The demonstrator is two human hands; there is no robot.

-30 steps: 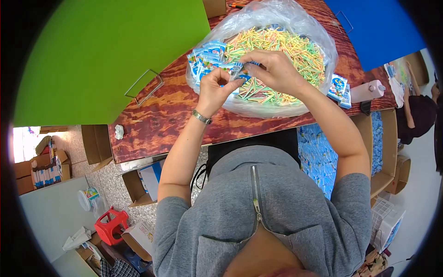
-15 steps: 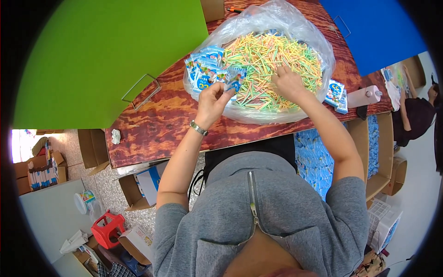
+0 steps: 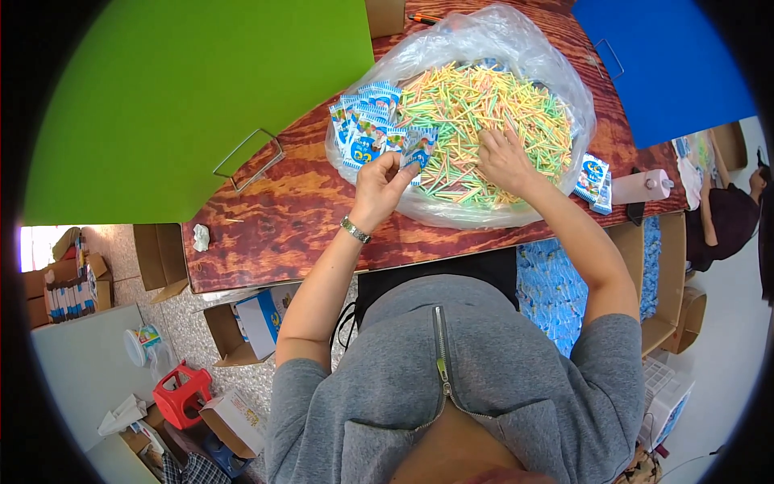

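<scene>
A clear plastic bag [image 3: 516,36] lies spread on the table, heaped with thin pastel sticks [image 3: 451,97] in yellow, green and pink. My left hand [image 3: 380,189] is at the heap's near left edge, thumb and fingers pinching a small blue-and-white packet [image 3: 422,145]. Next to it, several similar packets [image 3: 367,121] lie piled on the bag's left side. My right hand [image 3: 506,165] rests on the middle of the heap with its fingers bent down among the sticks. The fingertips are partly hidden, so what they grip cannot be made out.
Right of the bag are more packets [image 3: 592,179] and a pale pink bottle [image 3: 642,186]. A green panel [image 3: 193,105] and a blue panel [image 3: 669,64] flank the red wood-grain table [image 3: 274,242]. Below right, a carton [image 3: 669,274] holds blue packets. Another person [image 3: 726,218] sits far right.
The whole view has shifted slightly, so the bag and table sit lower and further right. My right hand's fingers have moved within the heap. My left hand keeps its packet.
</scene>
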